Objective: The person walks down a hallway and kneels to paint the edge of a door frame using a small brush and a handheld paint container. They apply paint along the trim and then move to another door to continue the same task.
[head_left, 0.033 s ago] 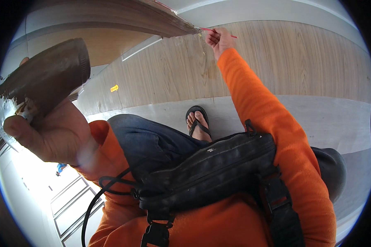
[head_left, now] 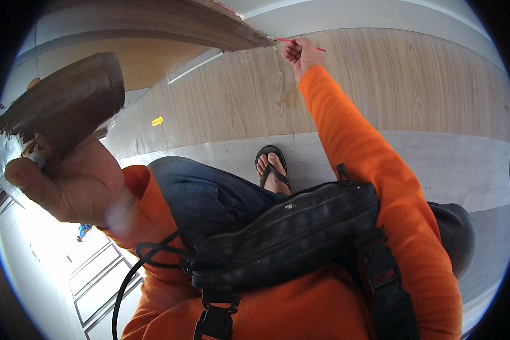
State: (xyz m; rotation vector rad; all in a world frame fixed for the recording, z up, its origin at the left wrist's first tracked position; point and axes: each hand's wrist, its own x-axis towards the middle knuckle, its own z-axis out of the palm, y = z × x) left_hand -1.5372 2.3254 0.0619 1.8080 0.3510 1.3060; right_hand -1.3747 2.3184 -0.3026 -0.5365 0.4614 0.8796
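Note:
My left hand (head_left: 68, 181) is wrapped round a dark brown cylindrical container (head_left: 62, 102), tipped sideways at the upper left, with pale smears near its lower end. Farther forward, my right hand (head_left: 299, 58) grips a thin red-handled brush (head_left: 320, 49). The brush tip meets the lower end of a dark brown wooden trim (head_left: 232, 37), by a pale, rough patch at its edge. Behind my right hand is a light wood-grain panel (head_left: 396, 79) with a few yellowish marks below the brush.
A small yellow object (head_left: 157, 121) is at the panel's left. My sandalled foot (head_left: 272, 175) is on the grey floor (head_left: 459, 170). A black pouch (head_left: 283, 232) hangs across my front with straps and a cable. A bright area with dark-framed panels lies at lower left.

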